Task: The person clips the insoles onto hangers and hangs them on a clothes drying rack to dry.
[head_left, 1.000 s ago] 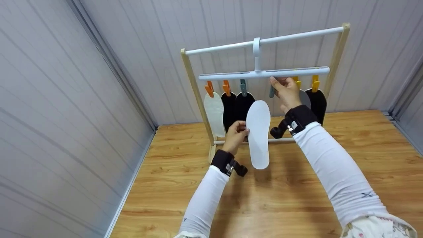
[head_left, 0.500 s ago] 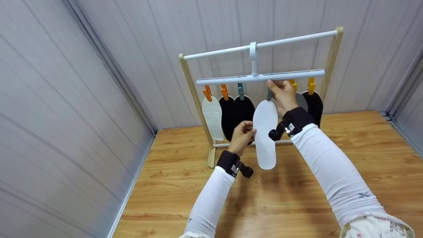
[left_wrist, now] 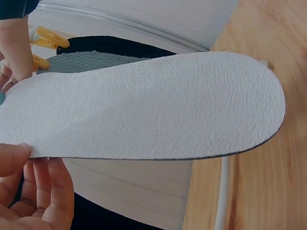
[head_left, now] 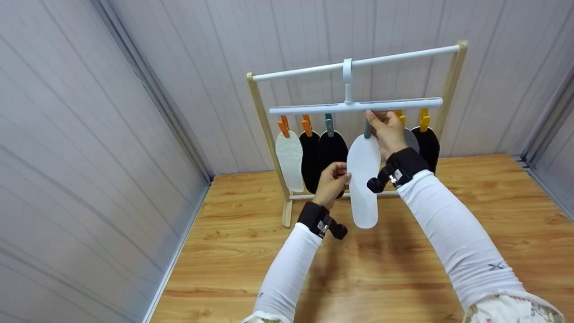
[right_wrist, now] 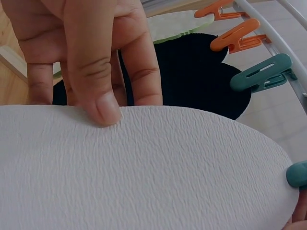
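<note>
A white insole [head_left: 363,179] hangs upright, toe up, below the white hanger bar [head_left: 309,109]. My left hand [head_left: 331,186] pinches its left edge, thumb on the white face and fingers behind, as the left wrist view also shows. Up at the bar, my right hand [head_left: 389,133] holds a teal clothespin [head_left: 367,130], whose tip [right_wrist: 297,175] lies over the insole's toe end in the right wrist view. Most of that clothespin is hidden or out of frame there.
To the left hang a pale insole [head_left: 289,161] and black insoles [head_left: 332,150] from orange clothespins [head_left: 306,125] and a teal one. On the right, yellow clothespins [head_left: 424,120] hold a grey insole [left_wrist: 96,60] and a black one. A wooden-legged rack [head_left: 269,134] carries the hanger.
The white insole has moved right and slightly up with my left hand, its toe end now meeting the teal clothespin. My right hand has stayed at the bar with the clothespin.
</note>
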Action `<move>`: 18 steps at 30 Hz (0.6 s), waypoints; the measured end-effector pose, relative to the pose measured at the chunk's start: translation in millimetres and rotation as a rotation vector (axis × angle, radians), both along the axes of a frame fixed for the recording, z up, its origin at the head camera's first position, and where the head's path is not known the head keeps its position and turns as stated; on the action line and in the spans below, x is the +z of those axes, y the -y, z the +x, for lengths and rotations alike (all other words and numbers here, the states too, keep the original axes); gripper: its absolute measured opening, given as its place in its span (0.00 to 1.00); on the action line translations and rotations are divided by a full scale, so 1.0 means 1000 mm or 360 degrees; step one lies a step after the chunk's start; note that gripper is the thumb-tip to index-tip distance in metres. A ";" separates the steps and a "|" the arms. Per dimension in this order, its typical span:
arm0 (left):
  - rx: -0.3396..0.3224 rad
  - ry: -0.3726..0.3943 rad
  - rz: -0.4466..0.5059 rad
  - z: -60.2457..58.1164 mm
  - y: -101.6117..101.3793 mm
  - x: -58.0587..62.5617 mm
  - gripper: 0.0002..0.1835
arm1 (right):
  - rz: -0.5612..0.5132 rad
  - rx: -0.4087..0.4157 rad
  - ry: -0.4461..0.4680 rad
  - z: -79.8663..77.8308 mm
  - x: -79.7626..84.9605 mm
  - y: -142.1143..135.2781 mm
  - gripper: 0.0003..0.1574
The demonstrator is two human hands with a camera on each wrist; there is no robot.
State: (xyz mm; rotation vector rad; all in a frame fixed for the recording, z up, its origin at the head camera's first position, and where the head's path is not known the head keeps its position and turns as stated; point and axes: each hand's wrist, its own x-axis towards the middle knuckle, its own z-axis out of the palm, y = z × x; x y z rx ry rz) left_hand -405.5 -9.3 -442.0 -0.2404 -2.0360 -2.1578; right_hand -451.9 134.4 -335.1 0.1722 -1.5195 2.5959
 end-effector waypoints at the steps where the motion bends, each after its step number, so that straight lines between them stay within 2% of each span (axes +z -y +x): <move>1: -0.0002 0.0001 0.0006 0.000 -0.001 0.000 0.10 | 0.0008 -0.0009 0.0007 -0.001 0.000 0.000 0.11; 7: -0.0004 -0.0001 -0.0016 -0.003 -0.005 0.003 0.10 | 0.0059 -0.0023 0.0017 -0.006 0.001 -0.003 0.08; 13: -0.0023 -0.0013 -0.0020 -0.004 -0.008 0.006 0.10 | 0.0044 -0.0015 -0.0012 -0.005 0.004 -0.005 0.08; 18: -0.0036 0.0002 0.0016 -0.005 -0.007 0.004 0.10 | 0.0011 -0.0012 -0.0028 -0.007 0.000 -0.005 0.07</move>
